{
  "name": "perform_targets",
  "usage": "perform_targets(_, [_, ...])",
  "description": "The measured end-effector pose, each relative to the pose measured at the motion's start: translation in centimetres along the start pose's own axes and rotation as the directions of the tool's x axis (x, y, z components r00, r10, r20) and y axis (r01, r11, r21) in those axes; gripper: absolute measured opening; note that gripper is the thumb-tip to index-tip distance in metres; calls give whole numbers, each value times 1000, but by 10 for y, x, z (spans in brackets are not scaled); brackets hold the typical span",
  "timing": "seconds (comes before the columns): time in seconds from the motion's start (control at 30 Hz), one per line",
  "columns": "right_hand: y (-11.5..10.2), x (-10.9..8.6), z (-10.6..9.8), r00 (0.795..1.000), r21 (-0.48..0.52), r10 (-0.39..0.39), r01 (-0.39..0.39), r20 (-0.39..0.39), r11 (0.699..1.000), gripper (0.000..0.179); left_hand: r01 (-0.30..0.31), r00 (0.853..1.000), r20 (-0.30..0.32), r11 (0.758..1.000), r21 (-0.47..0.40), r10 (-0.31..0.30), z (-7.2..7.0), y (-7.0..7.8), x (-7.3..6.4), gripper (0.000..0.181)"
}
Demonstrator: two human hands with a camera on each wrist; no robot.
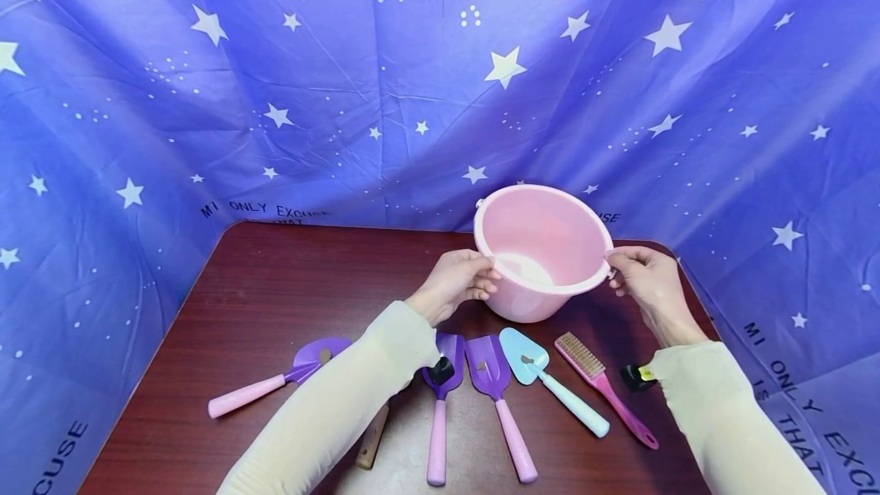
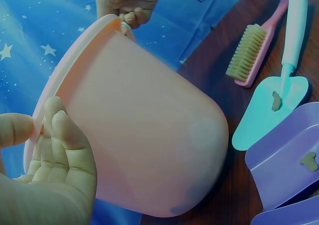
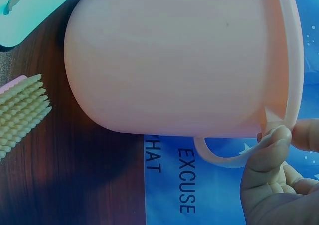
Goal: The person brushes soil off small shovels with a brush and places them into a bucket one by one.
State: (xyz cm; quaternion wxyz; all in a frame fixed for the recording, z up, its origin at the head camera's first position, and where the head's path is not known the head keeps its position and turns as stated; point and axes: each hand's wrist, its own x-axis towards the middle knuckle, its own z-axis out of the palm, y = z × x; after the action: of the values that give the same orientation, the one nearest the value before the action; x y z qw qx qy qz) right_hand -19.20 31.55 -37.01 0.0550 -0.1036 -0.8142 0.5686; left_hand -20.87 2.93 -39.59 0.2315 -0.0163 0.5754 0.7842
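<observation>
A pink bucket (image 1: 525, 304) stands tilted at the back right of the table, its mouth turned toward the head camera. My left hand (image 1: 457, 281) pinches its rim at the near left, thumb on the rim and fingers outside. At the right side, my right hand (image 1: 639, 273) pinches the rim beside the handle's end. The pink handle (image 3: 227, 161) hangs behind the bucket in the right wrist view. Whether the bucket's base touches the table cannot be told. Nearest below it are a light-blue trowel (image 1: 525, 354) and a pink-handled brush (image 1: 605, 392).
Two purple scoops (image 1: 490, 373) (image 1: 440, 403) with pink handles lie in front of the bucket. Another purple shovel (image 1: 250, 394) lies at left, partly under my left sleeve. A wooden handle (image 1: 371, 441) shows below that sleeve. A starry blue curtain (image 1: 344, 98) borders the brown table (image 1: 275, 281).
</observation>
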Motion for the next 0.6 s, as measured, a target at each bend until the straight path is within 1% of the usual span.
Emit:
perform_targets(0.37, [0,0,6,1000,26,6,-6,6,1000,30,11,1000,-10,1000,3,-11,-6,1,-2,6])
perform_targets(0.6, [-1,0,9,1000,23,2,-2,14,1000,31,13,1000,-19,1000,7,-13,-8,3,-5,6])
